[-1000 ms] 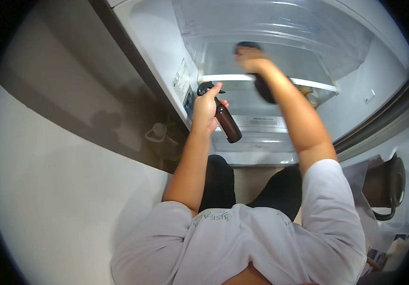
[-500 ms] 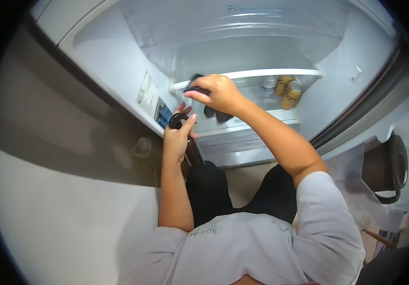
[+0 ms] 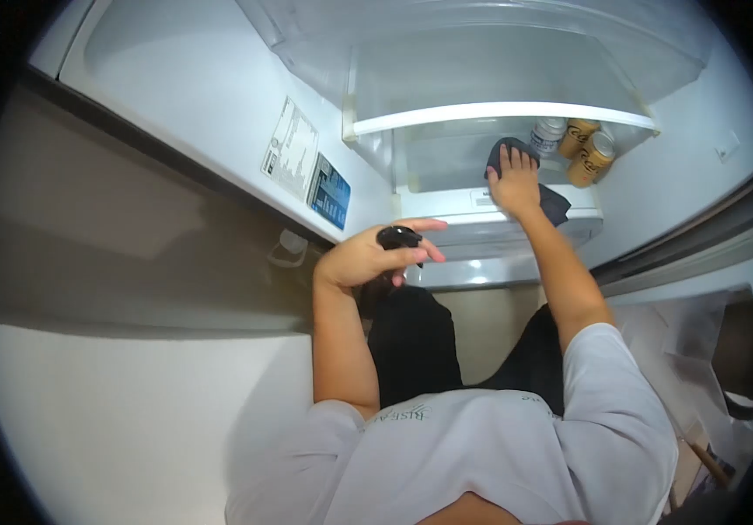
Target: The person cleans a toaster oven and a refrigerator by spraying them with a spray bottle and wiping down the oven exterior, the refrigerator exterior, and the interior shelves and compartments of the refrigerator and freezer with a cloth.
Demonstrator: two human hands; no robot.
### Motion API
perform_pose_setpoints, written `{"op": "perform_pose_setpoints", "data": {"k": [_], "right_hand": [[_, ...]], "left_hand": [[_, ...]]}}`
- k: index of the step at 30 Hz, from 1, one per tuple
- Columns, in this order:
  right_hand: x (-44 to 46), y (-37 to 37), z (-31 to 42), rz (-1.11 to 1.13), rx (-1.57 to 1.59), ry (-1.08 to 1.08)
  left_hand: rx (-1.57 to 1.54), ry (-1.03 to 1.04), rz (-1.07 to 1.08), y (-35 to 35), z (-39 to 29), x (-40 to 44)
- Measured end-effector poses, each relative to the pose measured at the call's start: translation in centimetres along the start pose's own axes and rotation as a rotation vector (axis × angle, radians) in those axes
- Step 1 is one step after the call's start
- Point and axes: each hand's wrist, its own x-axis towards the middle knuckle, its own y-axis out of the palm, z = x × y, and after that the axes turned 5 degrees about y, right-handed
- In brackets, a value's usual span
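My left hand [image 3: 378,255] is around the neck of a dark spray bottle [image 3: 400,236], in front of the open fridge; its black head shows between thumb and fingers, and the body is mostly hidden. Inside the fridge, below the white-edged shelf [image 3: 499,110], my right hand [image 3: 515,182] presses a dark grey cloth [image 3: 554,206] on the lower surface, fingers spread over it. Just right of the cloth stand a white can [image 3: 548,136] and two gold cans [image 3: 591,160].
A clear drawer front [image 3: 516,236] lies below the lower surface. Labels [image 3: 292,150] are stuck on the fridge's left wall. The open door at right holds a dark jug [image 3: 744,354]. A translucent hook [image 3: 288,248] is on the grey panel at left.
My right hand has moved from above the left one down to the lower surface near the cans, with the cloth. The view has shifted, and the bottle's body is less visible.
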Motion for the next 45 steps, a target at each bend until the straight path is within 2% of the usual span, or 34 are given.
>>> {"op": "perform_pose_setpoints", "data": {"k": [3,5,7,8,10,13,17,20,23,28,30,32,35,40,42,45], "right_hand": [[2.0,0.3,6.1,0.132,0.136,-0.021],[2.3,2.9,11.3,0.099,0.165,-0.148],[2.6,3.1,15.7,0.244,0.238,-0.264],[2.4,3.6,17.0,0.227,0.246,-0.351],[2.8,4.2,16.5,0.134,0.353,-0.420],[6.2,4.7,12.3,0.218,0.377,-0.428],[14.8,7.2,3.3,0.068,0.221,0.018],[18.2,6.4,-1.2,0.101,0.044,0.307],[19.1,7.4,1.5,-0.045,0.028,0.449],[17.5,6.1,11.8,0.100,0.150,-0.051],[17.0,6.2,13.7,0.137,0.290,-0.156],[16.9,7.0,14.5,0.176,0.555,-0.173],[19.6,9.8,12.6,0.247,0.178,-0.140],[21.6,7.4,2.2,0.271,-0.058,0.032],[20.6,4.9,2.3,0.233,-0.077,0.004],[20.0,5.6,4.7,0.157,0.014,-0.003]], "left_hand": [[-0.009,-0.001,-0.011,0.4,0.0,0.2],[-0.010,0.005,-0.003,0.0,0.1,0.4],[-0.001,0.000,-0.026,0.0,0.1,0.3],[0.004,0.001,-0.032,0.1,0.1,0.4],[-0.011,0.012,-0.043,0.0,0.2,0.4],[-0.031,0.014,-0.078,0.5,-0.1,0.3],[0.025,0.003,-0.085,0.4,0.1,0.6],[0.033,-0.018,-0.068,0.3,0.1,0.9],[0.030,-0.038,-0.060,0.5,-0.1,0.9],[-0.011,-0.012,-0.022,0.1,0.4,0.8],[-0.004,-0.024,-0.051,0.4,0.2,0.9],[0.011,-0.010,-0.077,0.2,0.0,0.6],[-0.012,0.016,-0.035,-0.3,0.9,0.7],[-0.019,0.039,0.022,-0.5,0.7,0.7],[-0.068,0.047,0.105,-1.1,0.9,0.5],[-0.109,0.052,0.153,-1.3,0.8,0.7]]}}
